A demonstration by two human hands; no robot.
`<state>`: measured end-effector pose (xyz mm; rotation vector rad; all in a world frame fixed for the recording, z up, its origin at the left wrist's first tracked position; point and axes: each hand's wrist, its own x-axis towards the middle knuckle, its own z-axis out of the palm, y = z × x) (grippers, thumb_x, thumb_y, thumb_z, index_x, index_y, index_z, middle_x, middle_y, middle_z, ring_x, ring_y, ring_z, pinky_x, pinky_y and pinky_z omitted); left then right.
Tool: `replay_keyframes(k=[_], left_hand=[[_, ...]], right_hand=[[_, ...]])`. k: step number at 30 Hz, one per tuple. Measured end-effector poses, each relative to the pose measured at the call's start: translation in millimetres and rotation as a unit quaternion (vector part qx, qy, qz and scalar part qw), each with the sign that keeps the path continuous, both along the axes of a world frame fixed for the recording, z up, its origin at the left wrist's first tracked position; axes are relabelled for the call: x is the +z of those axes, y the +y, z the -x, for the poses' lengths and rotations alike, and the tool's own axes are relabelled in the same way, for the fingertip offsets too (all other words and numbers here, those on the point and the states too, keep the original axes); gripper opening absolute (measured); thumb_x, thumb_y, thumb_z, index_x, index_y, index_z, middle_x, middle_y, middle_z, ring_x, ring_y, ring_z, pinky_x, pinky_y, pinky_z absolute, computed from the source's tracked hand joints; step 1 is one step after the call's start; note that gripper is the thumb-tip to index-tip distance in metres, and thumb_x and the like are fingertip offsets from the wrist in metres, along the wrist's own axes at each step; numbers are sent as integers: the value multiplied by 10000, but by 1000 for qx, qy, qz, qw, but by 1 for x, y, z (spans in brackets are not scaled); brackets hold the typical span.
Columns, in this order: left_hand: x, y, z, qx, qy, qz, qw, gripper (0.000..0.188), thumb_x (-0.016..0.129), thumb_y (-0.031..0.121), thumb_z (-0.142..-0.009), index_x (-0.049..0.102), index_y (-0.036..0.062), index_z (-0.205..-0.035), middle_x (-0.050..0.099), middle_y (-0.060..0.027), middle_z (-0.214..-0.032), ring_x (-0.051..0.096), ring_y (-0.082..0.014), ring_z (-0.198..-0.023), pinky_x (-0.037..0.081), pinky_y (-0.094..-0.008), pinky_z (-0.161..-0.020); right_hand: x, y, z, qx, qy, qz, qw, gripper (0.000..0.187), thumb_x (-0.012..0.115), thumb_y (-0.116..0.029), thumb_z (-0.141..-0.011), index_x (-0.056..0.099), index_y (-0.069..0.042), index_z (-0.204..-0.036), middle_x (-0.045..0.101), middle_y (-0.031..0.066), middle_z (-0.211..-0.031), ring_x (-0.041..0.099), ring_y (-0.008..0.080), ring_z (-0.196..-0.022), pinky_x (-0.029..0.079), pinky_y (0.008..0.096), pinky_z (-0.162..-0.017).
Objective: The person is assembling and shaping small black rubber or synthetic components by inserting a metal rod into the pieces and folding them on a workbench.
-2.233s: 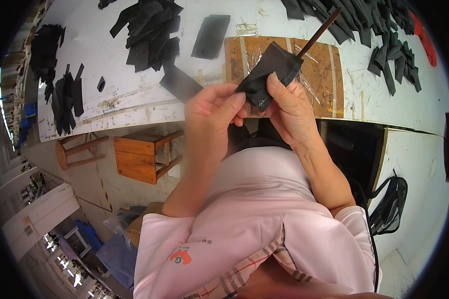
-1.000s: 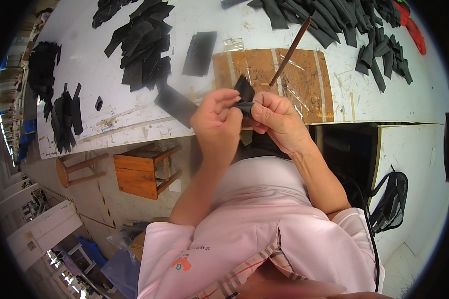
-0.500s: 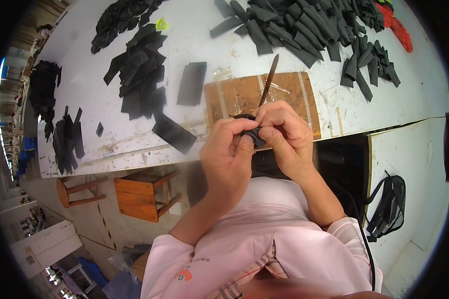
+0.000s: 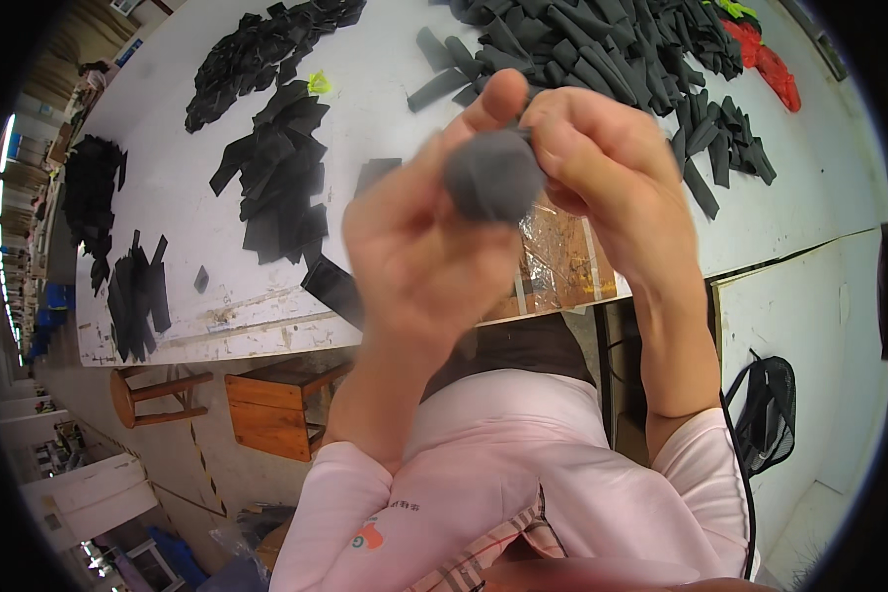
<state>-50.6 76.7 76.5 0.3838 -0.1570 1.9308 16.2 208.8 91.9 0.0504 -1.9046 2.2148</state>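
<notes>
Piece is in both hands, up above the near edge of the worktop, round blurred end facing the camera. Left hand cups it from the left, palm against it, one finger pointing up past its far side; exact fingertip contact too blurred to call. Right hand pinches its right edge between thumb and curled fingers.

Below the hands: brown board at the worktop's near edge, clear tape across it, partly hidden by the left hand. Left of that hand, one black strip lies close to the edge; a flat panel shows just behind the hand.

Big heap of dark tubes beyond the hands, smaller cluster to its right, red bag near both. Left side: strip pile, yellow scrap at its top end, another black pile farther back.

Floor level: two wooden stools at left. Black mesh bag hangs against the white panel at right.
</notes>
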Motion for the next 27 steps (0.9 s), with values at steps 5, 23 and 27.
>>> replay_keyframes(k=[5, 23, 27], left_hand=[[-73, 9, 13, -31, -182, 152, 971, 190, 393, 38, -861, 502, -36, -998, 479, -26, -548, 263, -20, -311, 206, -160, -292], [-63, 8, -3, 455, 441, 406, 659, 212, 544, 63, -807, 554, -6, -1007, 569, -64, -883, 516, -99, -728, 408, -187, -655], [-58, 10, 0, 485, 462, 317, 671, 153, 558, -7, -778, 576, -31, -927, 574, -92, -939, 530, -118, -838, 418, -208, -729]], right_hand=[[-91, 17, 7, 32, -169, 195, 966, 224, 538, -244, -834, 536, -46, -730, 447, -31, -587, 376, 41, -518, 294, 180, -441], [-105, 25, 13, 13, -104, 41, 994, 246, 556, -276, -821, 533, -50, -728, 475, -17, -610, 407, 55, -529, 343, 184, -497], [-75, 13, 3, -167, 15, -154, 974, 258, 581, -270, -785, 528, -20, -751, 497, 45, -608, 489, 138, -580, 400, 279, -517]])
